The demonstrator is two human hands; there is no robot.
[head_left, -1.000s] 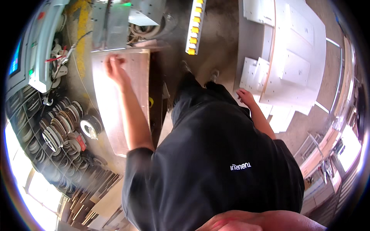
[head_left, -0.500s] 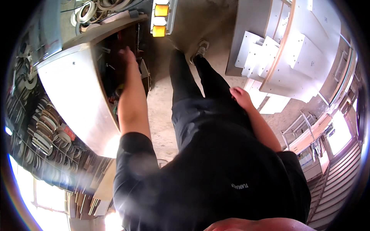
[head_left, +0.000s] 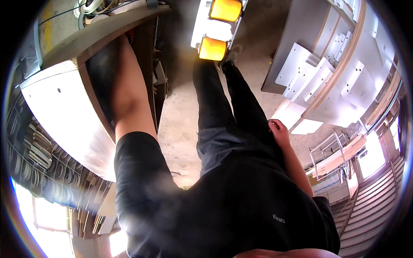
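Note:
My left forearm (head_left: 131,81) reaches into the dark opening under the worktop of a white-sided bench (head_left: 64,107). The left hand itself is hidden beneath the worktop edge and in shadow, so its fingers and anything they touch do not show. Beside my right thigh hangs my right hand (head_left: 280,132), its fingers loosely curled in. I see nothing held in it.
Ahead of my legs stands a white piece of equipment with yellow rollers (head_left: 213,48). White drilled panels (head_left: 309,77) are stacked on the right, with a metal-framed rack (head_left: 331,150) behind. Rolls of edging strip (head_left: 41,150) fill a rack at the left.
My left arm has gone deeper under the worktop, and the hand has passed out of sight. The yellow rollers appear larger and closer. My right hand still hangs by the thigh.

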